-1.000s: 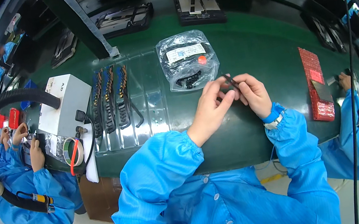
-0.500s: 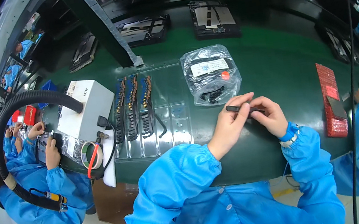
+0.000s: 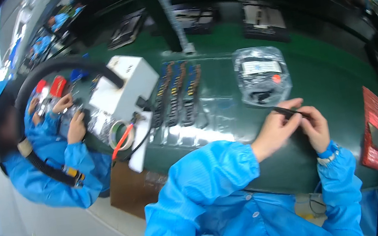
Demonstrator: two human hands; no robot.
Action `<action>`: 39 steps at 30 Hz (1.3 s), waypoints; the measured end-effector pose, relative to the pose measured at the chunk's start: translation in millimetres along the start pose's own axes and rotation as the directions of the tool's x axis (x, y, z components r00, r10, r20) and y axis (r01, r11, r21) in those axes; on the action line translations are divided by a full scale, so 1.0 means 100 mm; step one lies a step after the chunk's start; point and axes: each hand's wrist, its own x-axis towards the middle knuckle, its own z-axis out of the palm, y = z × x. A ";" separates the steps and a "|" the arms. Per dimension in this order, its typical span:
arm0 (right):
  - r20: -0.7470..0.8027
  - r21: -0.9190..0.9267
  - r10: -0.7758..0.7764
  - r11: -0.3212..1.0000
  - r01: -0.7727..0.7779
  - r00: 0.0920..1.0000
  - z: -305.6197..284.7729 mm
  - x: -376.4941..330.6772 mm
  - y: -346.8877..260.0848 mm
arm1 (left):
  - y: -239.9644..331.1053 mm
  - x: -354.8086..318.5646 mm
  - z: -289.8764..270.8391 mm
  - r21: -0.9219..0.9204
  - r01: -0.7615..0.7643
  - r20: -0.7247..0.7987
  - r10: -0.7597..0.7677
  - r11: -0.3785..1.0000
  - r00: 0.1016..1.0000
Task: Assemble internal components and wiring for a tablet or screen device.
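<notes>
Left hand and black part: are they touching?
Touching. The head view shows the left hand gripping the black part between thumb and fingers.

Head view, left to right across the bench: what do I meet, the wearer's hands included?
White box, rows of black parts, left hand, right hand, red bubble-wrap packet.
</notes>
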 end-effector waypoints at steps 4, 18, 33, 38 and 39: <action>-0.047 -0.109 0.027 0.994 -0.032 0.999 -0.22 -0.10 0.20 | -0.16 0.09 0.10 -0.108 -0.040 0.038 0.044 0.993 0.998; -0.014 -0.095 -0.002 0.995 0.000 1.000 -0.25 -0.06 0.27 | -0.09 0.06 0.05 -0.163 -0.059 0.020 0.064 0.985 0.998; -0.273 -0.210 -0.293 0.948 0.241 0.916 -0.04 -0.03 0.15 | 0.00 0.07 0.03 0.006 -0.135 -0.089 0.135 0.991 0.987; -0.130 -0.185 -0.017 0.983 -0.007 0.991 -0.41 -0.14 0.33 | 0.06 0.04 0.06 -0.054 -0.100 -0.094 0.095 0.993 0.991; -0.074 -0.144 0.039 0.988 -0.049 0.996 -0.48 -0.14 0.40 | 0.09 0.03 0.07 -0.049 -0.103 -0.095 0.098 0.993 0.991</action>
